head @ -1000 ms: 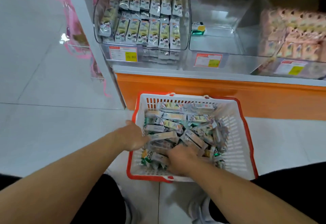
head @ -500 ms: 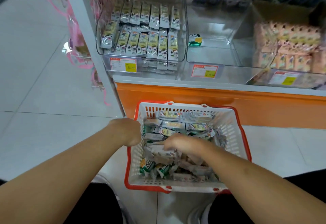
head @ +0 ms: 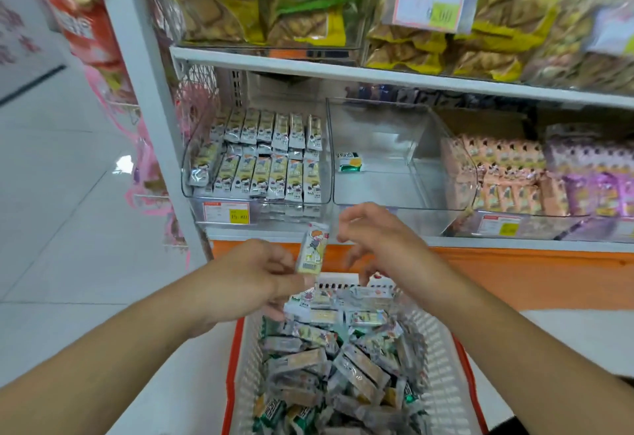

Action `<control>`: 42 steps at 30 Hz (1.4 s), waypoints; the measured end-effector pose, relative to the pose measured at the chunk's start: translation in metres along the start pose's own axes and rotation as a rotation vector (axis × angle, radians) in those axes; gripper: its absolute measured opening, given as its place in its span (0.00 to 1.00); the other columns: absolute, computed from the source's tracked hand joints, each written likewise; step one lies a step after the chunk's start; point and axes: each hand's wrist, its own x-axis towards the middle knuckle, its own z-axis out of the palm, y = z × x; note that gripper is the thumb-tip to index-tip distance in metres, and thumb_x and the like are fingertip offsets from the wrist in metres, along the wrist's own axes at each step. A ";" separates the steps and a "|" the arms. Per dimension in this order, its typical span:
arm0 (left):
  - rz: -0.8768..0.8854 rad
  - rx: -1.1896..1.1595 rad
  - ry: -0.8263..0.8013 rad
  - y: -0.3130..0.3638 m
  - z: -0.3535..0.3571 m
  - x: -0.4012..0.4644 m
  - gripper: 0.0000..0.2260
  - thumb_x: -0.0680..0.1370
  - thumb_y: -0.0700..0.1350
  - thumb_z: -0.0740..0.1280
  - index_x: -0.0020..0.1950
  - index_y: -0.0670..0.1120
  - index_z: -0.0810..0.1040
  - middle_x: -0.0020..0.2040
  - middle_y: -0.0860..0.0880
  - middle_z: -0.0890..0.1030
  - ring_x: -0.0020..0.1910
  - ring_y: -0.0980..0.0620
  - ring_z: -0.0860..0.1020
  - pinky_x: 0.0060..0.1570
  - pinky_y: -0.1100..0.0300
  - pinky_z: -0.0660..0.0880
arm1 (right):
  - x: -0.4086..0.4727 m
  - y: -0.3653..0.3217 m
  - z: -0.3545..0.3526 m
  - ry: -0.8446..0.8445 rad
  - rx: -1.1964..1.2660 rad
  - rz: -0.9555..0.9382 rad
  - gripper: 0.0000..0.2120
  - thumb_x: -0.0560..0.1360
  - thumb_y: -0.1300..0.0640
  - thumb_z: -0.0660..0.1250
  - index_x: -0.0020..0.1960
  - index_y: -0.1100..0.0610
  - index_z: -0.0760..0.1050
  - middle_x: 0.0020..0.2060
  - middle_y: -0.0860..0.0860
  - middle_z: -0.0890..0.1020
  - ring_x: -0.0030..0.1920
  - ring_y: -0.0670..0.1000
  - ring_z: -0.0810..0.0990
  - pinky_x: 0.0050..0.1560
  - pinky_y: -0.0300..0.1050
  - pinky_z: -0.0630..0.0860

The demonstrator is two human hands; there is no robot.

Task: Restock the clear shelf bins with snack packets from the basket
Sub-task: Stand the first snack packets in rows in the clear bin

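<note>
Left hand (head: 254, 280) pinches a snack packet (head: 312, 249); right hand (head: 380, 239) seemingly empty.

My one camera sits on my head and looks forward and down, wide-angled. It faces the white store shelf (head: 377, 74) head-on, close enough that the clear plastic bins (head: 394, 201) fill the middle of the view. My forearms reach in from the bottom corners, and the white slatted basket with a red rim (head: 442, 383) lies directly below the lens, cut off by the bottom edge.
</note>
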 end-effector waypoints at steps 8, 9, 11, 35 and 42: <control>-0.022 -0.230 0.090 0.014 -0.012 0.006 0.14 0.77 0.53 0.75 0.43 0.41 0.84 0.34 0.48 0.74 0.35 0.54 0.74 0.45 0.56 0.82 | -0.003 -0.002 0.023 -0.032 -0.506 -0.412 0.36 0.71 0.40 0.79 0.74 0.35 0.65 0.73 0.28 0.61 0.72 0.38 0.68 0.70 0.48 0.73; -0.024 -0.230 0.092 0.014 -0.013 0.007 0.15 0.77 0.53 0.75 0.45 0.41 0.84 0.34 0.48 0.74 0.35 0.54 0.75 0.45 0.56 0.82 | 0.000 -0.002 0.023 -0.017 -0.493 -0.410 0.36 0.70 0.40 0.79 0.72 0.34 0.66 0.73 0.28 0.62 0.72 0.38 0.68 0.70 0.49 0.73; -0.027 -0.213 0.081 0.012 -0.014 0.009 0.15 0.77 0.54 0.75 0.48 0.42 0.85 0.35 0.50 0.77 0.36 0.55 0.77 0.47 0.56 0.83 | 0.006 -0.003 0.023 0.007 -0.462 -0.396 0.33 0.69 0.41 0.81 0.68 0.33 0.68 0.73 0.29 0.64 0.71 0.38 0.70 0.68 0.50 0.74; -0.095 0.899 0.337 0.003 -0.116 -0.012 0.32 0.83 0.68 0.48 0.81 0.51 0.62 0.80 0.54 0.62 0.77 0.51 0.66 0.74 0.52 0.67 | 0.187 -0.098 0.114 -0.002 -0.685 -0.368 0.29 0.71 0.44 0.81 0.66 0.49 0.73 0.60 0.46 0.76 0.59 0.50 0.78 0.53 0.46 0.76; -0.084 0.922 0.317 -0.003 -0.115 -0.007 0.32 0.83 0.67 0.51 0.81 0.49 0.62 0.79 0.55 0.61 0.74 0.50 0.70 0.72 0.50 0.70 | 0.190 -0.091 0.121 0.000 -0.843 -0.405 0.31 0.76 0.42 0.76 0.73 0.52 0.70 0.70 0.49 0.71 0.68 0.52 0.72 0.65 0.45 0.70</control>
